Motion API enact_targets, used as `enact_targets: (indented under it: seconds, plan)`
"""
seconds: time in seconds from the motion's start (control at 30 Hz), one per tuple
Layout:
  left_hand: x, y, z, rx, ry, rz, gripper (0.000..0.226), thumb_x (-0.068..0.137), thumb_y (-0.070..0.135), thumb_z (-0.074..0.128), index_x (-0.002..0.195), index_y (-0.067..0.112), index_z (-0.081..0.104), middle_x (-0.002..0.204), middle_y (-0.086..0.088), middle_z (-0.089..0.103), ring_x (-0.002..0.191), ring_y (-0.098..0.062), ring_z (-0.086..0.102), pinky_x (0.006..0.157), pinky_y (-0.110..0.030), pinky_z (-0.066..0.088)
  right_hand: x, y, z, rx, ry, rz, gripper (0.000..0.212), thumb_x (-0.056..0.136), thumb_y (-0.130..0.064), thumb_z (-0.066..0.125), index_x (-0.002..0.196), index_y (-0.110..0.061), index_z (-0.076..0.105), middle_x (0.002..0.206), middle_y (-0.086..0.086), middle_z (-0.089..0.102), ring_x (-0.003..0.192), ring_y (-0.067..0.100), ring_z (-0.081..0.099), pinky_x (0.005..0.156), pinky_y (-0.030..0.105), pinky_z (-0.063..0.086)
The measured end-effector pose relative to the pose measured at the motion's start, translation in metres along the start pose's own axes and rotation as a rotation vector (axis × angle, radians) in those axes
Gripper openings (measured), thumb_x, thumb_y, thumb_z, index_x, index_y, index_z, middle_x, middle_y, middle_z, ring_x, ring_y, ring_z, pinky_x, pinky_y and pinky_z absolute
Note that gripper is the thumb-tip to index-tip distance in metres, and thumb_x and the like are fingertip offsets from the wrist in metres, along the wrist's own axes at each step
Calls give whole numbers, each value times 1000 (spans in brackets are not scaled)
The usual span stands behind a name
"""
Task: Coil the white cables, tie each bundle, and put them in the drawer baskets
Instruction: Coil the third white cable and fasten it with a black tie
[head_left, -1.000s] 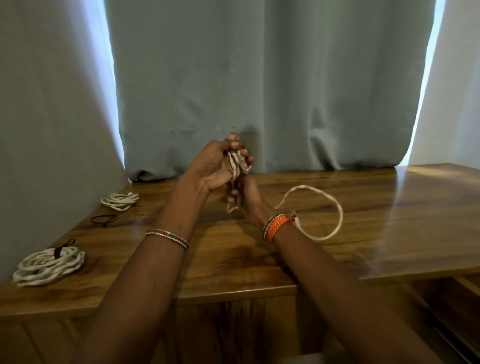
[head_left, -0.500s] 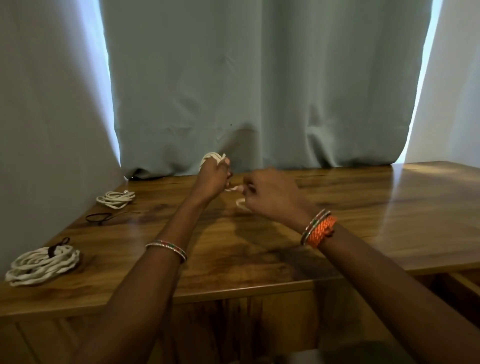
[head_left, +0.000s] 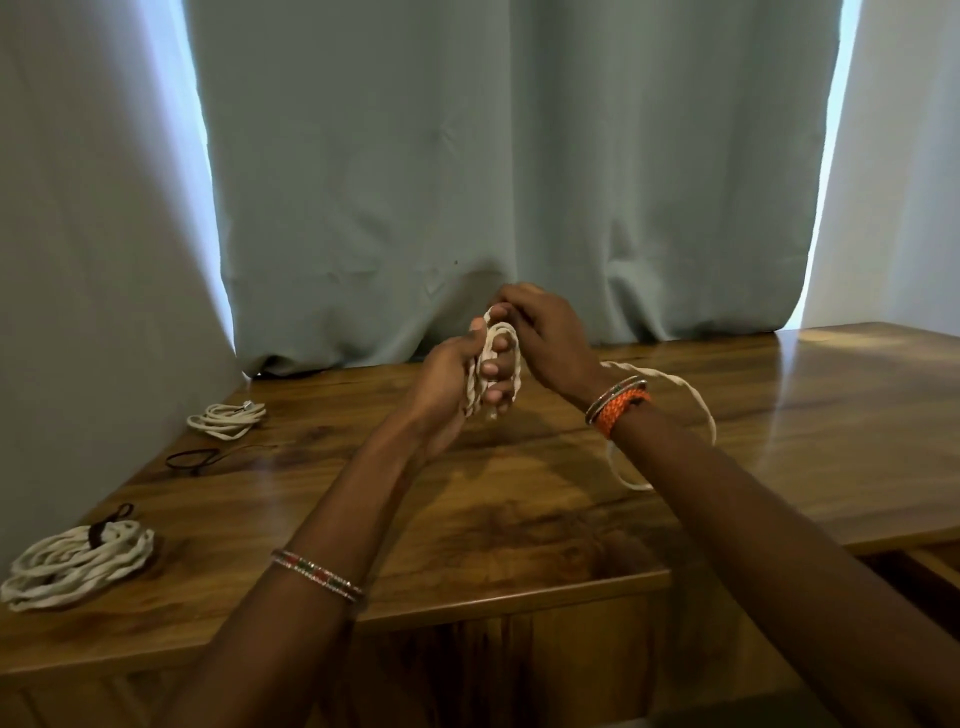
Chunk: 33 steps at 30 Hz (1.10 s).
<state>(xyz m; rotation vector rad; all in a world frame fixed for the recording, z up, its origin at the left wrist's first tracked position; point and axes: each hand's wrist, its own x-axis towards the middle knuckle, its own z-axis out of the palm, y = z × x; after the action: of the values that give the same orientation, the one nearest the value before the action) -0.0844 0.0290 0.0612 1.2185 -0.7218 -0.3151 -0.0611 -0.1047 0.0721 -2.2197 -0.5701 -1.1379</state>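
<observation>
The left hand (head_left: 447, 384) holds the cable (head_left: 498, 364) coil above the tabletop (head_left: 519, 519), fingers curled through its loops; the right hand (head_left: 545, 332) pinches the top turn; the slack tail could snag on the right wrist, loosening the coil.

You face a glossy wooden worktop (head_left: 519, 519) set against pale grey-green curtains (head_left: 493, 156), with daylight glowing through the gaps at either side and a white wall (head_left: 904, 156) on your right.
</observation>
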Motion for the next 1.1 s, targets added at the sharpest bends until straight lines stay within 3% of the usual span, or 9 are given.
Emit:
enact_targets:
  seconds: [0.07, 0.17, 0.27, 0.33, 0.47, 0.6, 0.83, 0.93, 1.1]
  plan:
    - [-5, 8, 8, -87, -31, 22, 37, 102, 30, 24, 74, 16, 44, 48, 9, 37, 38, -6, 34, 44, -21, 33, -8, -2, 5, -35, -40, 11, 15, 90, -27, 47, 76, -32, 51, 67, -13, 54, 66, 3, 54, 63, 27, 45]
    - [-6, 13, 15, -177, 8, 109, 30, 100, 27, 32, 78, 13, 48, 47, 10, 42, 38, -5, 41, 42, -18, 40, -32, -3, 23, -44, -56, -2, 29, 87, -6, 51, 94, -33, 47, 76, -18, 60, 71, -10, 59, 66, 8, 46]
    - [2, 14, 11, -220, 183, 207, 28, 100, 16, 37, 75, 10, 49, 50, 6, 53, 45, -7, 54, 46, -20, 49, -40, -8, 39, -89, -113, 18, 25, 86, 0, 49, 108, -7, 60, 95, 16, 66, 86, 28, 64, 66, 30, 45]
    - [7, 14, 3, -246, 242, 229, 28, 99, 11, 38, 73, 11, 49, 55, 5, 56, 48, -6, 57, 51, -21, 52, -42, -10, 46, -204, -178, 26, 19, 89, -8, 47, 102, -2, 60, 92, 21, 64, 80, 39, 59, 62, 36, 42]
    - [14, 14, -11, -189, 307, 274, 31, 99, 7, 34, 71, 17, 42, 52, 11, 52, 45, -2, 49, 49, -18, 46, -54, -15, 43, -304, -226, -8, 26, 98, -31, 39, 88, -13, 55, 79, 10, 64, 67, 29, 57, 55, 34, 34]
    - [15, 19, -30, -153, 348, 275, 33, 99, 5, 29, 71, 20, 38, 50, 11, 47, 43, -3, 42, 46, -18, 39, -65, -17, 31, -307, -329, 87, 29, 101, -34, 35, 82, -19, 52, 70, -3, 46, 60, 15, 40, 57, 29, 25]
    - [17, 8, -54, 26, 508, 227, 31, 102, 16, 30, 72, 20, 38, 49, 11, 47, 43, -3, 45, 40, -15, 37, -84, -39, 11, -200, -510, 69, 8, 98, -30, 37, 91, -28, 38, 74, -10, 48, 64, 3, 48, 51, 20, 30]
    - [16, 1, -63, 207, 594, 195, 29, 102, 20, 32, 74, 20, 40, 60, 7, 45, 49, -7, 44, 44, -19, 39, -86, -47, -2, -175, -544, 92, 5, 96, -23, 41, 93, -23, 45, 73, -9, 51, 65, 7, 52, 53, 25, 37]
    - [24, -20, -67, 528, 616, 223, 30, 101, 15, 35, 71, 16, 39, 58, 4, 48, 43, 0, 46, 46, -19, 40, -76, -75, -22, -315, -746, 90, 2, 90, -22, 56, 89, -22, 53, 76, -6, 45, 63, 5, 44, 48, 21, 28]
